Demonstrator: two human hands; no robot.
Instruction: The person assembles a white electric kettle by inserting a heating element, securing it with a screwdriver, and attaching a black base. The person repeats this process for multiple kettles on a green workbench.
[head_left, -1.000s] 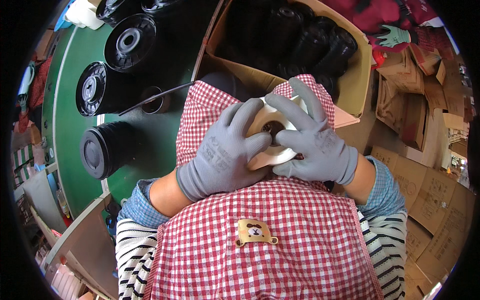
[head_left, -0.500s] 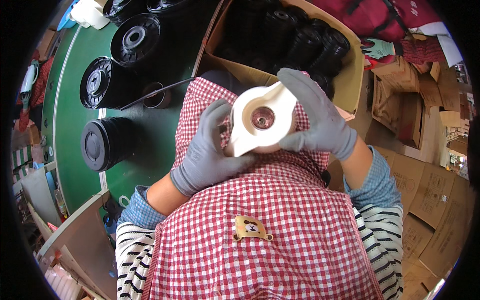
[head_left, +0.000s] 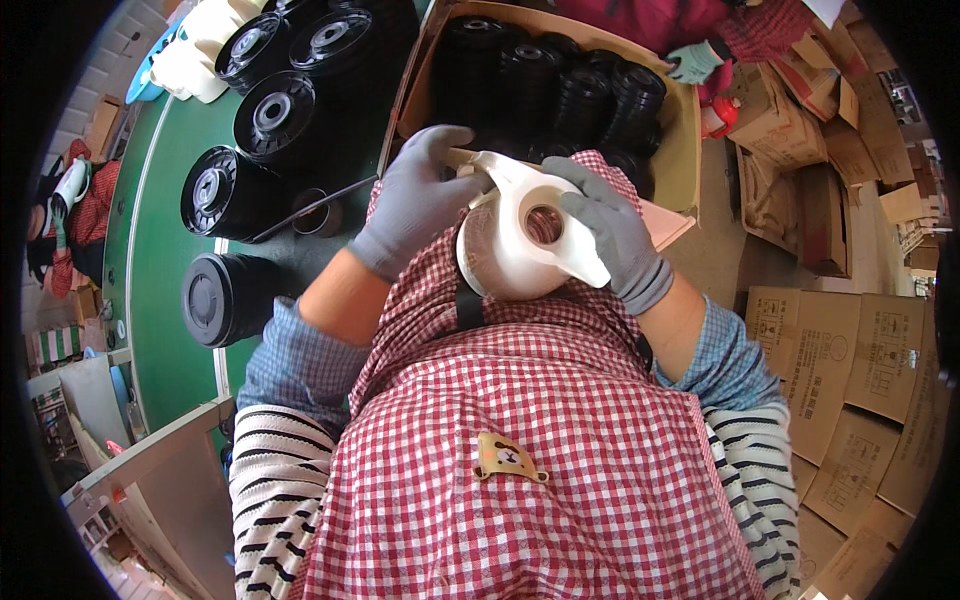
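A white plastic jug body (head_left: 500, 250) is held tilted in front of my apron. Its round collar has a pointed spout at the lower right and a lug at the upper left; a reddish checked pattern shows inside the hole. My right hand (head_left: 618, 235), in a grey glove, grips the collar's right side with the fingers bent over the rim. My left hand (head_left: 420, 205), gloved the same way, is closed around the upper-left lug, with the thumb against it. Part of the left fingers' contact is hard to see.
Black ribbed cylinders (head_left: 235, 300) stand on the green table (head_left: 165, 370) at left, beside a small dark ring (head_left: 318, 215). An open carton (head_left: 680, 150) of black parts lies ahead. Flat cartons (head_left: 825, 370) are at right. A co-worker's gloved hand (head_left: 695, 62) appears at the far right.
The jug body has turned, so its spout now points lower right instead of lower left. My left hand moved up to the upper-left lug; my right hand shifted down along the collar.
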